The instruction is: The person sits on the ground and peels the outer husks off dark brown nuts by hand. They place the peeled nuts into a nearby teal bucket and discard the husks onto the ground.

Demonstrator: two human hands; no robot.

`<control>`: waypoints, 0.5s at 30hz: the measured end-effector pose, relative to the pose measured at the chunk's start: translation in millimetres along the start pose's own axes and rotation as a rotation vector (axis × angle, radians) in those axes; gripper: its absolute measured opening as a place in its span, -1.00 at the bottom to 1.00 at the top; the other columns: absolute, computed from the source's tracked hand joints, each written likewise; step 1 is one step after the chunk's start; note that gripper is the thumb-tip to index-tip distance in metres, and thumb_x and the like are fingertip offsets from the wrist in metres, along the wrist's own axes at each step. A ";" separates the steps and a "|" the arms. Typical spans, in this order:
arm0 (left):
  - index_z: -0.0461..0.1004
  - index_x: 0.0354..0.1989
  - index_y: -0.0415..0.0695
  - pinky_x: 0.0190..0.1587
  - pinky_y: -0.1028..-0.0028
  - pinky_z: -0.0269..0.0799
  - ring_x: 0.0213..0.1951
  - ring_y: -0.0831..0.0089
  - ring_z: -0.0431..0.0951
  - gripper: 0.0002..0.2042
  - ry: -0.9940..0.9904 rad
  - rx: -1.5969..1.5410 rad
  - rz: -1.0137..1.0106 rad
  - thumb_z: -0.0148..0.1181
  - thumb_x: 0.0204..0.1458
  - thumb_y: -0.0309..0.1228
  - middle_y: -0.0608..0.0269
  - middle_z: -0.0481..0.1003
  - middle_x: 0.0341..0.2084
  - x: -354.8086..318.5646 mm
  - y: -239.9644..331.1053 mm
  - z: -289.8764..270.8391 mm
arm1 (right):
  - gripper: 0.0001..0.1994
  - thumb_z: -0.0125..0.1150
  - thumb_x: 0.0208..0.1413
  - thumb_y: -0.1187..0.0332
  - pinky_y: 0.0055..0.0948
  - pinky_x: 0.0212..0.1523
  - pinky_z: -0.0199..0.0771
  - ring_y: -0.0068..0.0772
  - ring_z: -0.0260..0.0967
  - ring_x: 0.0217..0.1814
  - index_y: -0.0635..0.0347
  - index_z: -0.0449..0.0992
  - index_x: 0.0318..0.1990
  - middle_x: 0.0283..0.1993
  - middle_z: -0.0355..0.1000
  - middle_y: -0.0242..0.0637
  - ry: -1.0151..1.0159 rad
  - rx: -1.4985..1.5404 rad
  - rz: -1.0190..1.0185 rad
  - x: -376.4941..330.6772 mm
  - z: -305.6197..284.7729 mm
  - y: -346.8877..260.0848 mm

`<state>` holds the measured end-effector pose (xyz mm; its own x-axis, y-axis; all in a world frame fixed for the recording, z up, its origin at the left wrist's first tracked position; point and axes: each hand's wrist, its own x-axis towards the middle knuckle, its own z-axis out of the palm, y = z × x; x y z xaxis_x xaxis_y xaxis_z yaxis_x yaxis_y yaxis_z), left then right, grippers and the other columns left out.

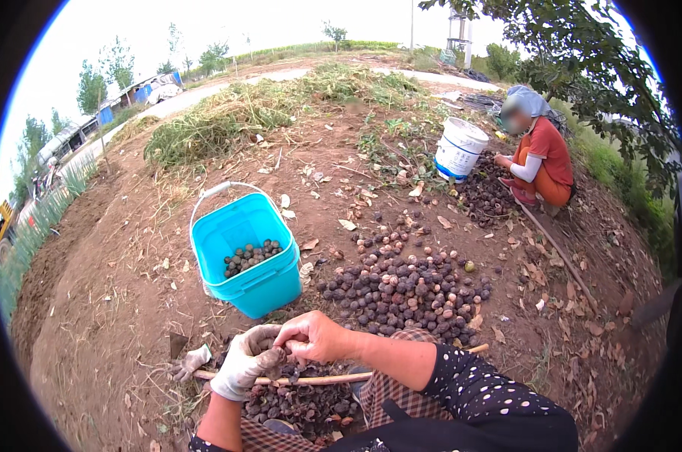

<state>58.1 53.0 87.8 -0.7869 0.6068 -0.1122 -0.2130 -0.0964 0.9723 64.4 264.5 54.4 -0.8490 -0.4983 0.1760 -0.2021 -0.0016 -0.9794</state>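
My left hand (243,364), in a whitish work glove, and my bare right hand (318,337) meet low in the middle of the head view. Their fingers close together on a small dark lump that looks like a walnut, mostly hidden by the fingers. Beneath them lie dark husk scraps (303,403) between my feet. Just ahead stands a turquoise bucket (262,290) with its handle raised; several brownish walnuts (252,258) cover part of its bottom. A broad heap of walnuts (408,295), many in blackened husks, spreads to the right of the bucket.
A wooden stick (311,380) lies across the ground under my hands. Near its left end is another glove (192,362). At the far right a person (543,147) squats by a white bucket (460,151) and more dark husks. Cut plants (220,128) are piled behind.
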 end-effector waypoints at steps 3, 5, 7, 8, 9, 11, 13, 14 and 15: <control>0.33 0.20 -0.37 -0.37 0.57 0.51 -0.34 0.54 0.58 -0.16 -0.028 -0.061 -0.009 0.57 -0.15 -0.06 0.18 0.57 -0.22 -4.4 6.5 -0.3 | -0.85 0.07 0.20 0.59 -0.57 -0.51 0.42 -0.65 0.40 -0.56 0.34 0.57 -0.17 -0.51 0.47 -0.37 0.030 0.198 -0.005 0.2 6.5 -6.5; 0.28 0.24 -0.37 -0.40 0.57 0.52 -0.37 0.52 0.58 -0.16 -0.036 -0.107 0.028 0.57 -0.13 -0.13 0.16 0.58 -0.21 -1.4 1.7 -5.9 | -0.87 0.12 0.21 0.57 -0.57 -0.50 0.41 -0.64 0.41 -0.55 0.34 0.57 -0.15 -0.49 0.48 -0.37 0.072 0.189 0.012 0.2 9.2 -11.0; 0.27 0.24 -0.37 -0.43 0.57 0.52 -0.39 0.51 0.59 -0.19 0.010 -0.100 0.030 0.55 -0.10 -0.18 0.14 0.58 -0.20 -0.2 -4.3 -11.8 | -0.89 0.18 0.22 0.54 -0.58 -0.46 0.41 -0.64 0.41 -0.51 0.34 0.58 -0.15 -0.42 0.50 -0.36 0.105 0.149 -0.035 0.1 10.7 -14.1; 0.27 0.25 -0.37 -0.45 0.57 0.52 -0.40 0.51 0.59 -0.20 0.031 -0.095 0.030 0.55 -0.09 -0.21 0.13 0.58 -0.20 0.2 -5.4 -13.8 | -0.90 0.18 0.23 0.54 -0.58 -0.46 0.41 -0.64 0.41 -0.51 0.34 0.59 -0.16 -0.41 0.50 -0.36 0.115 -0.009 -0.142 0.5 9.6 -10.8; 0.25 0.28 -0.34 -0.54 0.52 0.52 -0.52 0.46 0.58 -0.23 0.002 -0.076 0.030 0.52 -0.05 -0.28 0.13 0.57 -0.31 0.8 -4.3 -15.2 | -0.90 0.17 0.23 0.54 -0.58 -0.45 0.41 -0.64 0.41 -0.50 0.33 0.59 -0.17 -0.40 0.50 -0.37 0.124 -0.169 -0.248 1.2 7.8 -4.8; 0.24 0.29 -0.34 -0.49 0.51 0.54 -0.49 0.48 0.58 -0.26 -0.031 -0.059 -0.017 0.48 -0.06 -0.38 0.14 0.57 -0.30 -1.9 -1.0 -14.4 | -0.91 0.20 0.25 0.52 -0.57 -0.45 0.41 -0.65 0.41 -0.51 0.32 0.61 -0.22 -0.40 0.50 -0.39 0.121 -0.266 -0.349 0.9 7.5 0.2; 0.26 0.29 -0.34 -0.40 0.52 0.55 -0.42 0.52 0.57 -0.28 -0.063 -0.036 -0.030 0.44 -0.07 -0.45 0.17 0.57 -0.28 -2.0 0.5 -14.6 | -0.91 0.24 0.24 0.49 -0.58 -0.47 0.42 -0.65 0.41 -0.52 0.32 0.62 -0.24 -0.41 0.50 -0.39 0.014 -0.081 -0.163 -1.1 2.0 -6.8; 0.26 0.29 -0.34 -0.35 0.52 0.55 -0.37 0.53 0.57 -0.29 -0.079 -0.020 -0.032 0.42 -0.07 -0.47 0.18 0.57 -0.26 -2.2 1.1 -14.3 | -0.91 0.26 0.23 0.48 -0.58 -0.48 0.42 -0.65 0.41 -0.53 0.32 0.62 -0.24 -0.41 0.50 -0.39 -0.039 0.015 -0.072 -1.6 0.2 -9.4; 0.27 0.29 -0.34 -0.30 0.52 0.55 -0.33 0.55 0.57 -0.30 -0.096 -0.003 -0.035 0.41 -0.08 -0.50 0.19 0.58 -0.25 -2.4 1.3 -13.9 | -0.90 0.28 0.22 0.46 -0.58 -0.50 0.41 -0.66 0.42 -0.55 0.33 0.62 -0.26 -0.42 0.50 -0.39 -0.062 0.043 -0.067 -0.7 -1.3 -6.5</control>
<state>51.7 40.4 86.5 -0.7203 0.6822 -0.1255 -0.2409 -0.0763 0.9676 65.7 266.0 60.7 -0.8025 -0.5481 0.2357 -0.2348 -0.0732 -0.9693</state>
